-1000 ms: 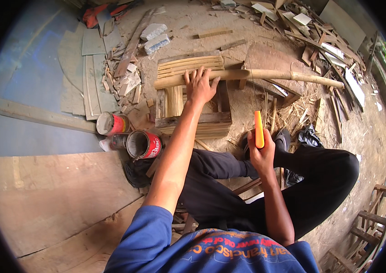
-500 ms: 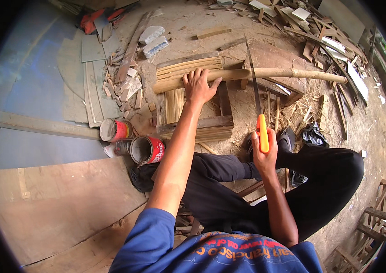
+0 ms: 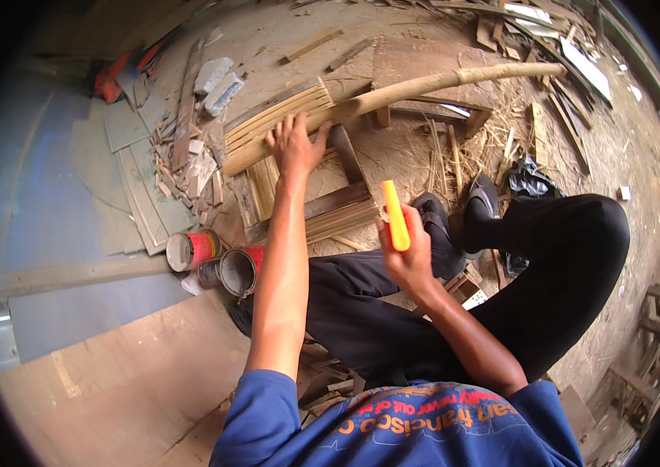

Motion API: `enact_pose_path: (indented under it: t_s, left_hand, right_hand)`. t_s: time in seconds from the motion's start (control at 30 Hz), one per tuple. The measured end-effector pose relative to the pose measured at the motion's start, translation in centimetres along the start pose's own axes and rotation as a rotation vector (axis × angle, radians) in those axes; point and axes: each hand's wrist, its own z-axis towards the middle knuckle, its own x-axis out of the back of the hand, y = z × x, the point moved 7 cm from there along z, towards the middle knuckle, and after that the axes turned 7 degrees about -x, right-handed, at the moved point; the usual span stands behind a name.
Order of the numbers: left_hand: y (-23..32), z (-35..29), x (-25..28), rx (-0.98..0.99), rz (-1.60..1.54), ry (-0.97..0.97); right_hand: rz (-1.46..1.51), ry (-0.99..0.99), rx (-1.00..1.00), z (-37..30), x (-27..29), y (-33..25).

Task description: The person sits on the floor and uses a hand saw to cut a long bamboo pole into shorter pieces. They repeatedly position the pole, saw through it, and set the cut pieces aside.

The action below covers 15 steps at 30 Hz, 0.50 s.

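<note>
Head cam: R hand (image 3: 411, 251) is clenched round the grip of an orange-handled tool (image 3: 394, 216), handle pointing up & slightly L, well apart from the pole; blade can't be made out. L hand (image 3: 297, 148) is palm down, fingers fanned over the bamboo pole (image 3: 392, 95), touching it but not wrapped round it. Pole lies across the top of a slatted wooden stand (image 3: 341, 219), thick end by L hand, thin end running up & to the R, over a low brown bench (image 3: 423, 58).

Further out: person sits w/ black trousers (image 3: 556, 253), dark shoes (image 3: 482, 201) near the stand. Just L of L forearm, a red can (image 3: 253, 256); a 2nd red can (image 3: 204, 246) close by. Beyond these, wood scraps (image 3: 190, 167) on the floor, w/ pale broken blocks (image 3: 223, 95) nearby. Lower L, a plywood sheet (image 3: 127, 373). Black plastic bag (image 3: 531, 180) just past the shoes; straw-like shavings (image 3: 493, 144) between bag & bench. Upper R, a long white strip (image 3: 585, 70) among dark offcuts.
</note>
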Motion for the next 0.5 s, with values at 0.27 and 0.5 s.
enact_pose_path:
  t_s: [0.27, 0.5]
  left_hand:
    - [0.6, 0.0, 0.6, -0.049, 0.044, 0.06]
    - [0.6, -0.2, 0.6, -0.049, -0.011, 0.09]
  right_hand:
    - [0.078, -0.058, 0.01, -0.6, -0.6, -0.7]
    - [-0.013, -0.103, 0.014, -1.2, -0.3, -3.6]
